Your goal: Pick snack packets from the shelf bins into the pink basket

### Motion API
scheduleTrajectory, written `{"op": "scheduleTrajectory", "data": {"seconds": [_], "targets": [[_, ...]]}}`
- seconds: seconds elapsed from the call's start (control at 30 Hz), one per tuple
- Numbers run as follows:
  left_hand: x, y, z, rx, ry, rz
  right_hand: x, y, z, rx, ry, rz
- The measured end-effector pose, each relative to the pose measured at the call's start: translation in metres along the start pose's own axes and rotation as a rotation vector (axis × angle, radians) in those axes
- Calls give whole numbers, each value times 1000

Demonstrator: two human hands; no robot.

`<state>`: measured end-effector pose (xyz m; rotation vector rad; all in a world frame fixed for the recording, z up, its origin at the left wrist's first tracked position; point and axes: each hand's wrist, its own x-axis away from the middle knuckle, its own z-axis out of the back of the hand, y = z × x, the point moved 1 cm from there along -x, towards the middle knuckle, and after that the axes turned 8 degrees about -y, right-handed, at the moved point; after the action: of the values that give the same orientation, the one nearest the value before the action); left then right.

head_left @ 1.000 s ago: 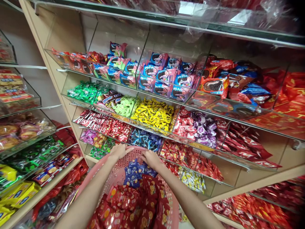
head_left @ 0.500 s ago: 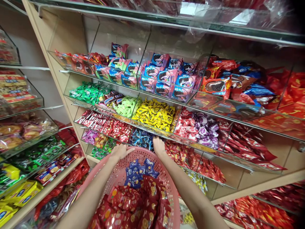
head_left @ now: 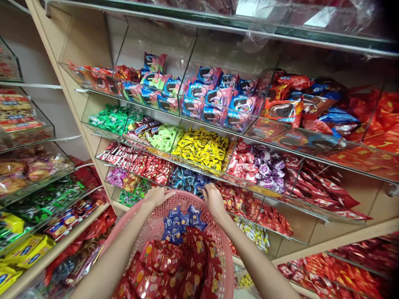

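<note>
Wooden shelving (head_left: pixel 67 91) fitted with clear bins fills the view, its tiers packed with wrapped sweets: yellow ones (head_left: pixel 202 149) near the middle, red and purple twists (head_left: pixel 258 166) to their right. Below them the pink basket (head_left: pixel 230 265) is close against the lower tiers, with small blue packets (head_left: pixel 176 226) toward its far side and a larger heap of red packets (head_left: pixel 168 265) nearer the person. The left hand (head_left: pixel 155 197) is hooked over the far rim, fingers curled and thumb lying along the edge. The right hand (head_left: pixel 214 199) is just beyond the rim, at the bin of dark blue sweets (head_left: pixel 183 180); its fingers are bent inward and close together, but whether they pinch anything I cannot tell. With only the left hand visibly gripping, the basket could tip or swing if the heap shifts, since that hold is off to one side. The gap under the bin above looks tight, so knuckles could knock its front edge. Small, slick wrappers could also slip from a loose pinch and drop between rim and shelf.
</note>
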<state>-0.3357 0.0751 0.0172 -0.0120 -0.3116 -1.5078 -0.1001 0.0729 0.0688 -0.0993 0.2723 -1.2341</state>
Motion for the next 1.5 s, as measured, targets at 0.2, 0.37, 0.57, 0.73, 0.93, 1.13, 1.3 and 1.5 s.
{"op": "scheduleTrajectory", "data": {"seconds": [0.2, 0.37, 0.57, 0.73, 0.93, 1.13, 1.3, 1.5], "targets": [[2, 1, 3, 6, -19, 4, -2, -4, -37, -543, -57, -8], [1, 0, 1, 5, 3, 6, -3, -15, -72, -638, -169, -85], [4, 1, 2, 14, 11, -16, -2, -17, -89, -430, -278, -167], [6, 2, 4, 7, 9, -18, 8, -18, -82, -196, -283, -180], [3, 1, 3, -4, 14, -15, 11, -23, -58, -41, -247, -146], [3, 0, 2, 13, 10, -4, -19, -10, -38, -14, -61, -93], [3, 1, 1, 4, 17, -14, -45, -1, -35, 193, -8, -52], [3, 1, 1, -4, 20, -13, -71, -3, -37, 319, -75, 4]]}}
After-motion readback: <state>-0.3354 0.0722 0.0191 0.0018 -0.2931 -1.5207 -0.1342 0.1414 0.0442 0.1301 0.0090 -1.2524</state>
